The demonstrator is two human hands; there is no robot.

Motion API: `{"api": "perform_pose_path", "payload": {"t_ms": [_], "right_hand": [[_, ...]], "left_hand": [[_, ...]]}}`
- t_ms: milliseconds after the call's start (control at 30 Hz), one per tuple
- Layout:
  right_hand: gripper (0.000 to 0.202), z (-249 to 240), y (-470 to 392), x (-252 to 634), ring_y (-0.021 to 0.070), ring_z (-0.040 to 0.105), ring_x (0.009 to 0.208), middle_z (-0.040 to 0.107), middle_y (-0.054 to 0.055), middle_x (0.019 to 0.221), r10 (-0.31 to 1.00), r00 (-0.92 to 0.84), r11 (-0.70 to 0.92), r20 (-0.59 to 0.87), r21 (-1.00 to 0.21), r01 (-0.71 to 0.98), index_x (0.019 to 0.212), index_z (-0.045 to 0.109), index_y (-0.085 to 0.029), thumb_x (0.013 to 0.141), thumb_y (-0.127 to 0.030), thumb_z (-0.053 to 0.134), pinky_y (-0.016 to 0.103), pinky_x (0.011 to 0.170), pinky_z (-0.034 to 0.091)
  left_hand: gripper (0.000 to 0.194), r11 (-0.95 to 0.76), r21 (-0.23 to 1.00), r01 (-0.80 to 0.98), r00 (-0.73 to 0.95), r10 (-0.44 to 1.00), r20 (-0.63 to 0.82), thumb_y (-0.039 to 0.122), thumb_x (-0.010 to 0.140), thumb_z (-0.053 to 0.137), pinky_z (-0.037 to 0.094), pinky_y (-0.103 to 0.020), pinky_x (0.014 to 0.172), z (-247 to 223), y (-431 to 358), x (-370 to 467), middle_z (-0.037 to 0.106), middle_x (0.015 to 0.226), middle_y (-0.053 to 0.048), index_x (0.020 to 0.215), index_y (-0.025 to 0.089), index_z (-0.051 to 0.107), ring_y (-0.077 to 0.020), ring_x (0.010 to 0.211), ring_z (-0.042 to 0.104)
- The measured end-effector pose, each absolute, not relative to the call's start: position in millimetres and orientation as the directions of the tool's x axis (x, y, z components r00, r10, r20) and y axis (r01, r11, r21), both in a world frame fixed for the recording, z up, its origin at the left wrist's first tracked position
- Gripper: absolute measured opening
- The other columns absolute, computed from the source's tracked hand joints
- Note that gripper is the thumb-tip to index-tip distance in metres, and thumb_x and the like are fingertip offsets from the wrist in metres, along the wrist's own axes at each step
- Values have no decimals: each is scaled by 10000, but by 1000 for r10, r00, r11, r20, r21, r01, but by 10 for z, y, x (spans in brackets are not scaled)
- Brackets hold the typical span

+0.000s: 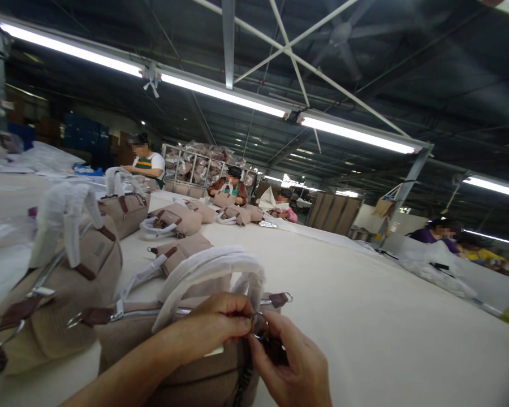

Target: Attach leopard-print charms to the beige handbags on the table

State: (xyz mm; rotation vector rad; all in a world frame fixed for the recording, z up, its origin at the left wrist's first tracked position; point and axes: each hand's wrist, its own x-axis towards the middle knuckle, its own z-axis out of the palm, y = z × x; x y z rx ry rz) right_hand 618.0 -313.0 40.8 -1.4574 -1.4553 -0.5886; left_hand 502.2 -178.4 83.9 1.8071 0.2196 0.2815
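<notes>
A beige handbag (152,339) with white-wrapped handles stands on the white table right in front of me. My left hand (207,330) rests on the bag's top and pinches a small metal ring (259,326) near the zipper end. My right hand (290,362) meets it from the right, fingers closed on the same ring and a dark piece hanging under it. Brown strap tabs with metal loops stick out at both ends of the bag.
More beige handbags (63,271) stand and lie along the left of the long white table (365,316). Several people sit working at the far end and at the right. A wire cart (199,167) full of wrapped bags stands behind them.
</notes>
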Motion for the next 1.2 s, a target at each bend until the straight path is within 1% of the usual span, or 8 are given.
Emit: {"api": "perform_pose_path", "payload": {"t_ms": [167,267,433,600,833,1000,1100,1200], "right_hand": [[191,397,-3129,6161,113,677,673,715,-47,822,483,221,195,848,-350,916,1048,606,-286,864,-242,628,191,639,529],[194,396,-3143,6150,124,680,728,722,-28,861,527,294,229,797,-467,854,1058,631,-280,866,-258,630,193,682,538],[263,404,-3155,6116,145,671,793,719,24,943,653,399,278,644,-693,665,1111,627,-224,925,-383,529,212,738,543],[259,399,-3141,6073,145,654,800,714,13,906,644,470,227,604,-737,637,1021,671,-236,935,-430,521,201,757,501],[251,361,-3121,6137,156,625,753,708,18,846,709,484,339,513,-850,403,926,709,-222,899,-447,602,223,718,506],[295,343,-3108,6204,163,588,744,642,5,745,752,502,291,426,-899,326,897,707,-208,887,-489,617,239,700,486],[326,330,-3086,6207,127,530,667,606,0,707,771,538,313,341,-939,146,838,695,-180,845,-505,677,215,610,433],[363,335,-3065,6171,58,443,546,557,-24,620,826,534,322,181,-929,-183,762,661,-148,756,-488,787,160,519,342]], "left_hand": [[218,-256,967,-4,951,298,83,392,676,563,314,-266,583,854,-1786,5015,479,642,38,727,180,559,-131,636,437],[249,-236,972,-25,946,308,99,430,696,557,324,-263,564,844,-1796,5023,495,627,33,710,182,552,-129,612,453],[311,-214,976,-33,943,316,101,496,678,542,327,-259,539,843,-1808,5045,496,612,29,705,187,530,-124,581,450],[321,-242,970,-22,939,327,104,494,688,535,338,-265,565,843,-1805,5045,491,612,27,724,175,544,-130,598,457],[322,-192,981,-36,936,338,101,493,708,557,328,-263,549,834,-1830,5039,499,610,31,728,172,557,-119,573,447],[273,-177,983,-51,935,339,110,443,717,578,333,-252,557,849,-1833,5018,515,620,34,735,170,573,-118,594,461],[223,-166,983,-72,939,322,123,391,729,563,337,-245,555,845,-1822,5013,554,651,24,735,169,585,-115,602,471],[187,-135,983,-122,928,336,161,316,713,601,346,-234,556,833,-1816,5018,586,675,30,816,165,641,-108,602,487]]}}
